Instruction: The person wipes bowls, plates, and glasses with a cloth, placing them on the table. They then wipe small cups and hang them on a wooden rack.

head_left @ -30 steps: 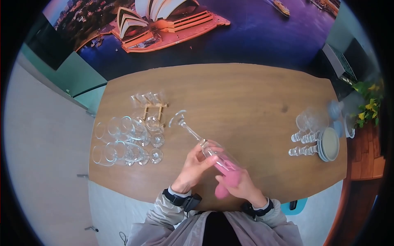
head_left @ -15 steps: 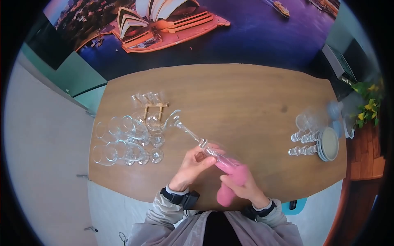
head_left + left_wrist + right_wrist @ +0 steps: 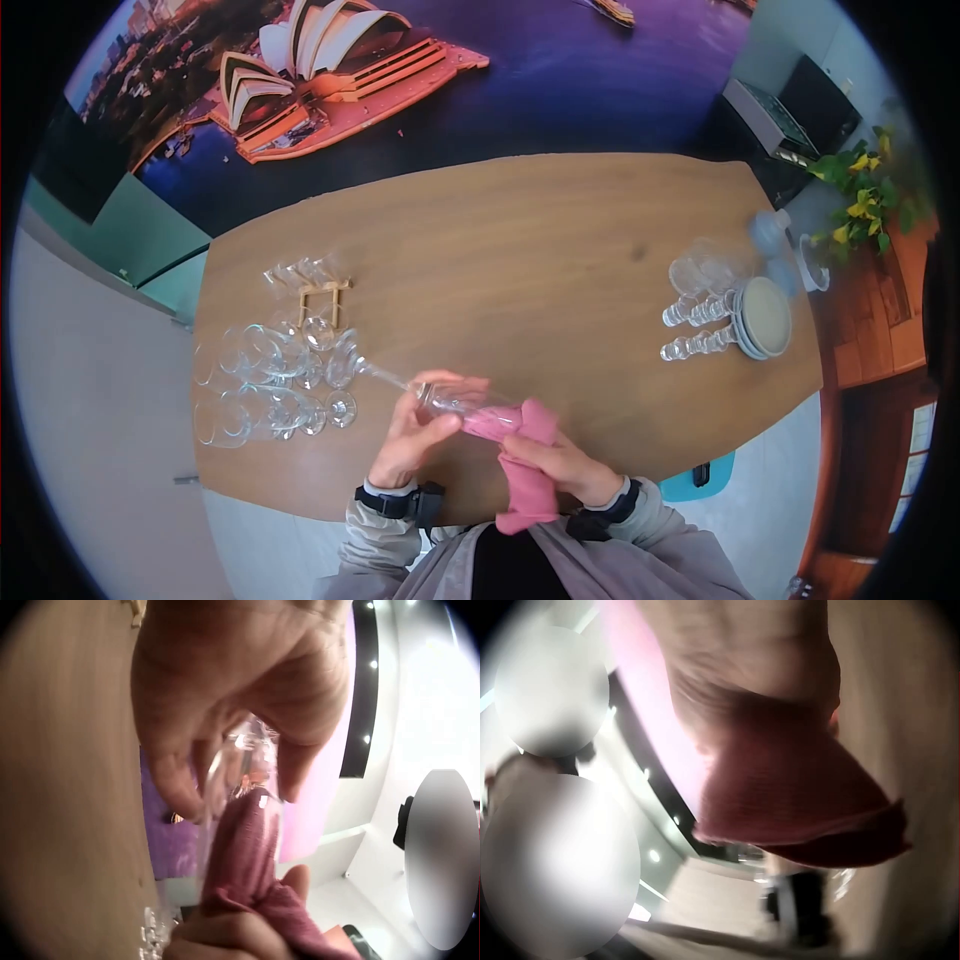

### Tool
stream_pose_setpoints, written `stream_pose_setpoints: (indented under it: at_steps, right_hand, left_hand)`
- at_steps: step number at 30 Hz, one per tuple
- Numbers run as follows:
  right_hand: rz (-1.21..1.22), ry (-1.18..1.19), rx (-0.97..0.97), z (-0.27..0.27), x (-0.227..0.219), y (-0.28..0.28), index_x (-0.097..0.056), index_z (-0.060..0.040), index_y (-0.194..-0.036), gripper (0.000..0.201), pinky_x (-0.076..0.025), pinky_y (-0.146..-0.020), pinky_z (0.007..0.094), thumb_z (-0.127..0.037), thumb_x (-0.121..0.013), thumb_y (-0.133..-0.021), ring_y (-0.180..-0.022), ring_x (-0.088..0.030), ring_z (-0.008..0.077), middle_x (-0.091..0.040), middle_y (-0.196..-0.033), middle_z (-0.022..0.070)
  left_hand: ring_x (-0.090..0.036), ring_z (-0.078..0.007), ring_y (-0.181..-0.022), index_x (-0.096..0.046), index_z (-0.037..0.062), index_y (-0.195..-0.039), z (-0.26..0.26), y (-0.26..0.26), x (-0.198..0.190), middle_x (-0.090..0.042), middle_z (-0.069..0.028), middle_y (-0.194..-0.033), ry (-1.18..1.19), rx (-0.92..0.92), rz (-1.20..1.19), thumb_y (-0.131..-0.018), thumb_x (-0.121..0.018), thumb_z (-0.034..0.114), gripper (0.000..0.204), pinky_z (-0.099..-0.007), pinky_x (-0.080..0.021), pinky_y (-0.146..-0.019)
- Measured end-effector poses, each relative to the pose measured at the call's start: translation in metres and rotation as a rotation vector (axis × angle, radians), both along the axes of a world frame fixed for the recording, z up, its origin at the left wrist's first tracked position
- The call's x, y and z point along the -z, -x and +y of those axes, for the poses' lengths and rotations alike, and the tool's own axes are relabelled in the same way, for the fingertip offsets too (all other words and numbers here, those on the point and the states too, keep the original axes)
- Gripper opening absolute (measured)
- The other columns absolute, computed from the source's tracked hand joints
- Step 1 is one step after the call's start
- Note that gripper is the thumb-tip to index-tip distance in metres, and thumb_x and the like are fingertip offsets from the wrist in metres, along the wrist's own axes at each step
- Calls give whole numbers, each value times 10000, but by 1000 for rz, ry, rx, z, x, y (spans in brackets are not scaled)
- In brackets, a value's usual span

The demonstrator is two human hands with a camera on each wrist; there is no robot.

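Cloth point(image 3: 528, 482) in glass point(image 3: 450, 401), one each

The glass point(image 3: 455, 400) is smooth, clear and glossy, the cloth point(image 3: 528, 465) soft-looking pink fabric with a matt, finely ribbed face, and the surface point(image 3: 500, 260) brown, wood-grained and fairly smooth.

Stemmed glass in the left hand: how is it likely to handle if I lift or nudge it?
The glass is probably fragile, given its long, thin stem. Its smooth, shiny bowl could slip in the left hand, so a firm but gentle grip seems wise. Laid on its side, it would likely roll, since bowl and foot are round.
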State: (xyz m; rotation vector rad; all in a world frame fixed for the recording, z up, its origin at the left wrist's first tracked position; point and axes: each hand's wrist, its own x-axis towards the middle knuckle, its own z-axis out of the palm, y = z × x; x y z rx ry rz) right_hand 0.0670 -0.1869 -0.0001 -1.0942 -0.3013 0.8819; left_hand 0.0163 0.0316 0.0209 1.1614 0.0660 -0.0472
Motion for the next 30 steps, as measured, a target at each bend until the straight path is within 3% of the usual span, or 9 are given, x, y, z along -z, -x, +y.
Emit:
stream_pose_setpoints:
  at_steps: [3, 6, 8, 9, 14, 18, 20, 23, 30]
  right_hand:
    - [585, -40, -112, -13, -6, -6, -561, -25, -1272, 396, -523, -768, 280, -263, -695, -986, -898, -637, 113, -644, -1028, 23]
    - [94, 9, -18, 0, 4, -12, -563, -27, -1281, 392, -522, -765, 287, -273, -674, -998, -885, -627, 101, -643, -1019, 19]
    - [-827, 122, -2, 4, 16, -13, -550, -35, -1311, 408, -519, -760, 286, -267, -673, -998, -871, -611, 91, -636, -1015, 10]
    - [-825, 126, 2, 2, 17, -10, -550, -35, -1311, 408, -519, -760, 286, -267, -673, -998, -871, -611, 91, -636, -1015, 10]
    - [359, -52, 61, -8, 4, -4, -544, -5, -1333, 428, -527, -764, 304, -245, -666, -1001, -861, -635, 111, -676, -989, 31]
    - [95, -27, 40, -6, 8, -10, -543, -1, -1329, 424, -530, -789, 318, -246, -662, -1004, -879, -638, 121, -675, -994, 33]
    - [-627, 11, 1, -3, 8, -15, -566, -9, -1297, 389, -526, -808, 316, -239, -666, -1000, -911, -632, 132, -663, -1046, 25]
    - [-677, 182, -170, -7, 19, -14, -535, -41, -1341, 429, -505, -857, 306, -168, -704, -968, -994, -608, 131, -617, -1246, 45]
    - [124, -122, -12, -12, -6, -13, -592, -4, -1320, 388, -495, -852, 296, -225, -653, -1007, -994, -602, 107, -633, -1174, 47]
  left_hand:
    - [-597, -295, -1240, -442, 15, -1391, -2, 2, -6, -568, -244, -1366, -38, 23, -52, -985, -669, 260, 526, -422, -469, -1070]
    - [-584, -279, -1265, -476, -4, -1386, 1, 4, 5, -592, -224, -1364, 119, 14, 156, -989, -654, 191, 477, -418, -468, -1062]
    - [-570, -277, -1282, -473, -17, -1398, 4, 2, 17, -578, -220, -1387, 133, 0, 312, -981, -661, 187, 501, -410, -455, -1076]
    - [-557, -274, -1298, -470, -30, -1411, 4, 0, 20, -563, -216, -1410, 147, -22, 463, -974, -668, 184, 525, -403, -442, -1090]
    - [-565, -287, -1277, -465, -42, -1412, -2, 2, 4, -595, -217, -1353, -21, 20, 69, -947, -718, 298, 628, -405, -446, -1080]
    - [-624, -249, -1179, -534, -51, -1344, -16, 1, -20, -667, -182, -1253, 65, -47, 111, -1001, -634, 295, 497, -380, -500, -1003]
    - [-643, -237, -1116, -554, -51, -1321, 0, 4, 9, -677, -172, -1218, 105, 26, 229, -1008, -627, 319, 490, -366, -520, -940]
    - [-675, -203, -925, -600, -54, -1263, 2, 9, 29, -701, -142, -1108, 160, 15, 387, -1030, -602, 356, 472, -332, -545, -775]
    - [-681, -195, -1000, -618, -82, -1234, -3, 11, 3, -734, -145, -1082, -203, 41, 187, -1009, -650, 228, 384, -339, -517, -946]
